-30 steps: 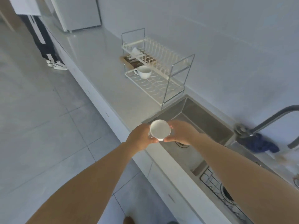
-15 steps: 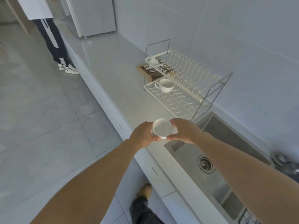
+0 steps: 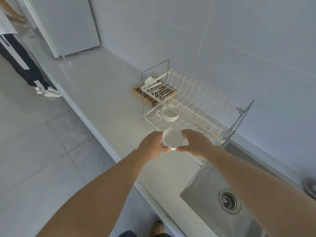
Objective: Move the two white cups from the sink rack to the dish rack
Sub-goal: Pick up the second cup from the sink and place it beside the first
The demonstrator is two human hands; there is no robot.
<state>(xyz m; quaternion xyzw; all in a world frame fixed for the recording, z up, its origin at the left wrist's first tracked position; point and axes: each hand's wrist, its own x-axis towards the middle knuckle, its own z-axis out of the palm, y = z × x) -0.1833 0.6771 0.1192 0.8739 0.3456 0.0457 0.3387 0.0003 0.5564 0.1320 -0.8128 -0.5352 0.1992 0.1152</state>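
A white cup (image 3: pixel 172 139) is held upright between both my hands, just in front of the near edge of the white wire dish rack (image 3: pixel 196 108). My left hand (image 3: pixel 153 145) grips its left side and my right hand (image 3: pixel 195 144) its right side. A second white cup (image 3: pixel 168 114) with a handle stands on the rack's lower tier at its left end. The sink rack is out of view.
The steel sink (image 3: pixel 222 197) with its drain lies at the lower right. A wooden tray (image 3: pixel 150 93) sits behind the dish rack. A white appliance (image 3: pixel 68 26) stands at the far end of the counter (image 3: pixel 102 86). Another person's legs (image 3: pixel 22 65) are at the far left.
Both hands have carried the cup leftward from over the sink toward the dish rack, and the rack now appears closer as I stepped along the counter.
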